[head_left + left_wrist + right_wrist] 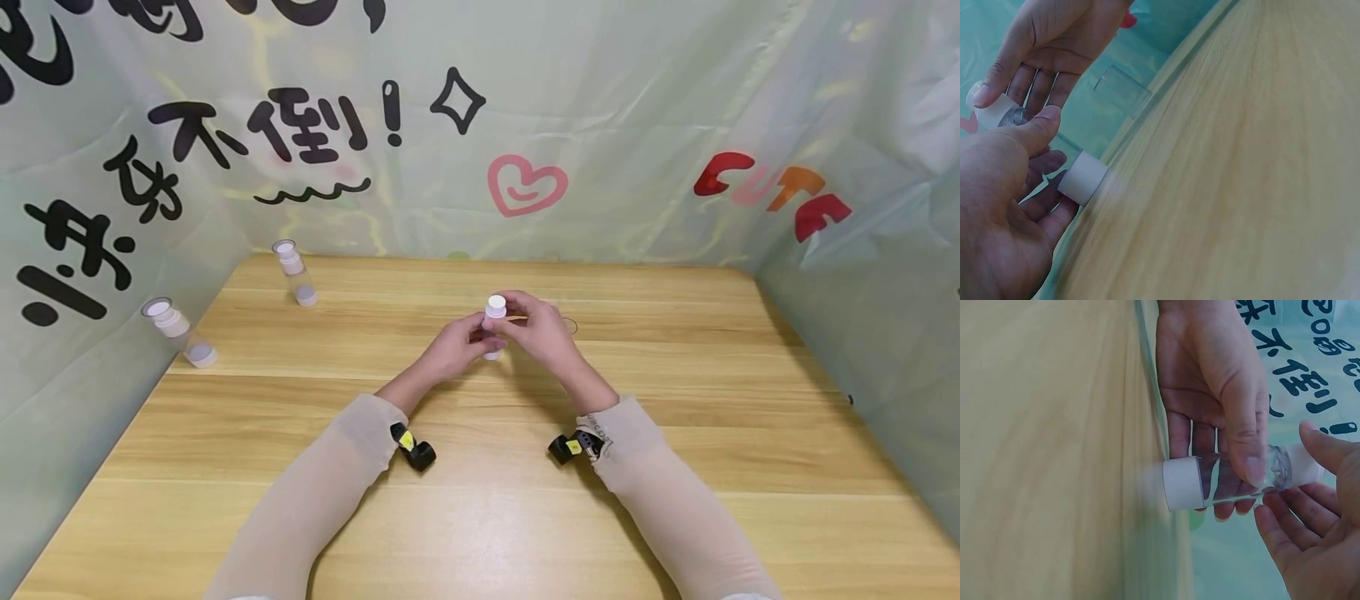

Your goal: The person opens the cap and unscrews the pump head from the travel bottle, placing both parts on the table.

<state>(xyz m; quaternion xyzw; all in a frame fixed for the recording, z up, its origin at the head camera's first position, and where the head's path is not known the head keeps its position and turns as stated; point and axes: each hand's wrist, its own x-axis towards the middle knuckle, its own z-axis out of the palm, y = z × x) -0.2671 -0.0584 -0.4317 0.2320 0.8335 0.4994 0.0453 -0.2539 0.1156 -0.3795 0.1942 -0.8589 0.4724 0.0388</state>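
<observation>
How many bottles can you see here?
3: one bottle gripped by the left hand and right hand; two more at the left of the table, a nearer bottle and a farther bottle.

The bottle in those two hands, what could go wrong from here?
The bottle might slip or tip if the left hand, around its clear body, loosens while the right hand holds the white top. A see-through cap stands near the right hand, so it could get knocked over.
</observation>
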